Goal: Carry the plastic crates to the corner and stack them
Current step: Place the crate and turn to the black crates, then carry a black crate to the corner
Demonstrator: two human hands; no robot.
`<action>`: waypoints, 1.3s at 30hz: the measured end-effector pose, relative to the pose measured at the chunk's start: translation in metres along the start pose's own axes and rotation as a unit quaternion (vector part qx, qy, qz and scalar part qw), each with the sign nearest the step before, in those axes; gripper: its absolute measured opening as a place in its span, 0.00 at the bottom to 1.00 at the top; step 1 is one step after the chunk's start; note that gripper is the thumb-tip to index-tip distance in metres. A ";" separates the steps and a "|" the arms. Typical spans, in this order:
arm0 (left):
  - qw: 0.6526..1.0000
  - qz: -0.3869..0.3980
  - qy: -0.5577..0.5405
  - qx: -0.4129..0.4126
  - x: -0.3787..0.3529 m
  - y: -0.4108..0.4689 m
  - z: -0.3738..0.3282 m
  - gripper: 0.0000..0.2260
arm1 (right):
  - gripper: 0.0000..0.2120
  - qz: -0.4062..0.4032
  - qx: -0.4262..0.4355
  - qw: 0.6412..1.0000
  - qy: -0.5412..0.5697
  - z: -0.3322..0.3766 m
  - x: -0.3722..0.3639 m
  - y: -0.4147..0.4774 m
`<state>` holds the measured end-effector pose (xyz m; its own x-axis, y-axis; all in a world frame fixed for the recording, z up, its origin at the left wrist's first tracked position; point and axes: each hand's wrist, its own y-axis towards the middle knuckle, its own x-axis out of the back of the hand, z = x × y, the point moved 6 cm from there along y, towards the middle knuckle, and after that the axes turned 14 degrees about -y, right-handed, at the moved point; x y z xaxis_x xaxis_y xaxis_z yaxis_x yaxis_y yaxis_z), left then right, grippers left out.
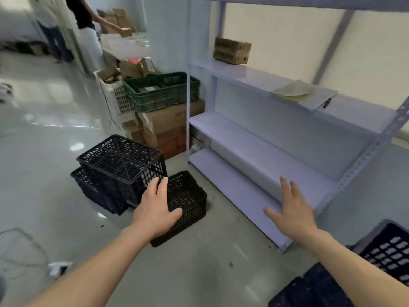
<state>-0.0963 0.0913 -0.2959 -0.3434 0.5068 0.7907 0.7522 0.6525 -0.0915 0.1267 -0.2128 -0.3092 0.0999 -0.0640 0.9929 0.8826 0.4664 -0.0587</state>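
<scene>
Head view: print on box (232,50) blurred; left hand (155,209) near crate (192,196).

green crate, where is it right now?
In the head view the green crate sits upper centre, on a stack of cardboard boxes. A white basket is on its left and the shelving unit on its right.

Glossy grey floor (44,140) ahead of you, pale metal shelving unit (254,134) on your right, cream wall (276,41) behind it, white pillar (168,41) beyond.
</scene>
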 end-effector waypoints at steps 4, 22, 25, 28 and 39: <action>0.999 -0.029 -0.016 0.038 0.048 0.007 0.066 0.45 | 0.51 0.006 0.053 0.999 -0.004 0.085 -0.011 0.020; 0.982 -0.112 -0.026 0.152 0.143 0.111 0.193 0.44 | 0.50 0.021 0.163 0.986 0.003 0.294 -0.038 0.183; 0.977 -0.124 -0.037 0.172 0.155 0.146 0.201 0.44 | 0.50 0.033 0.183 0.982 -0.011 0.320 -0.042 0.225; 0.972 -0.136 -0.049 0.186 0.164 0.173 0.208 0.44 | 0.50 0.040 0.200 0.979 -0.025 0.344 -0.040 0.265; 0.954 -0.143 -0.091 0.248 0.190 0.255 0.289 0.44 | 0.50 0.063 0.242 0.966 -0.067 0.459 -0.058 0.363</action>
<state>-0.1322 0.5164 -0.3437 -0.6205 0.3291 0.7119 0.2706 0.9418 -0.1995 0.2301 0.3656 -0.3412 0.1039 0.1205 0.9873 0.5465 0.8225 -0.1579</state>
